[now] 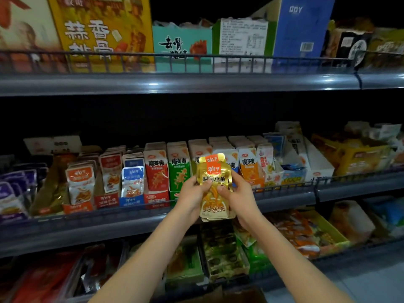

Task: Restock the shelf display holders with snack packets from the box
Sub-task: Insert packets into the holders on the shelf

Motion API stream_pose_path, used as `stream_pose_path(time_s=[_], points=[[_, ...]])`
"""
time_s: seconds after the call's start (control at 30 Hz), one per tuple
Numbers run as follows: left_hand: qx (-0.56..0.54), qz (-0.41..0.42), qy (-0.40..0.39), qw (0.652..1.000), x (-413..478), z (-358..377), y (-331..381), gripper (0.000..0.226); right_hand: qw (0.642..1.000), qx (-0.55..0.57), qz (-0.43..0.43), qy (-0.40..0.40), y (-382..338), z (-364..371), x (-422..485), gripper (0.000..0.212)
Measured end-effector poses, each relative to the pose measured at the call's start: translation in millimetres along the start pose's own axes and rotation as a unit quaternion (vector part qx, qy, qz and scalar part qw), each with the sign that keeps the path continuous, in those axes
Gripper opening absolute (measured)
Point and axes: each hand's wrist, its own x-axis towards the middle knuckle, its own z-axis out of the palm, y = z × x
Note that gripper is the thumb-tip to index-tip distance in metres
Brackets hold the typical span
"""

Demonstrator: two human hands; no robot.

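You've got a small stack of gold packets [215, 186] pinched upright between both hands, left hand [192, 196] and right hand [239, 193], thumbs curled over the front. It's held right in front of the middle shelf [131, 221], over the rows of holders [153, 200].

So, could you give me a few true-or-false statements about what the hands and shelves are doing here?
1. The left hand and the right hand both hold the gold packets. True.
2. The gold packets sit in a display holder. False: they are held in front of the middle shelf.
3. On that shelf, red packets and green packets stand upright side by side. True.
4. The top shelf holds bottles. False: it holds large printed boxes.
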Motion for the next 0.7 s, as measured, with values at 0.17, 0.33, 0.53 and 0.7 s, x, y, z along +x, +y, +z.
stream_pose_path(time_s=[0.17, 0.33, 0.53, 0.7], points=[[0.039, 0.04, 0.037, 0.998, -2, -45, 7, 0.014, 0.999, 0.018, -0.002, -0.04, 4, 44, 12, 0.034], [0.227, 0.098, 0.072, 0.966, -9, -124, 20, 0.024, 0.995, 0.048, 0.013, -0.083, 13, 113, 9, 0.028], [0.28, 0.064, 0.076, 0.955, -25, -216, 36, 0.02, 0.987, 0.065, 0.055, -0.134, 21, 199, 5, 0.027], [0.23, 0.058, 0.092, 0.967, -37, -276, 60, 0.02, 0.982, 0.066, 0.035, -0.172, 15, 261, 8, 0.028]])
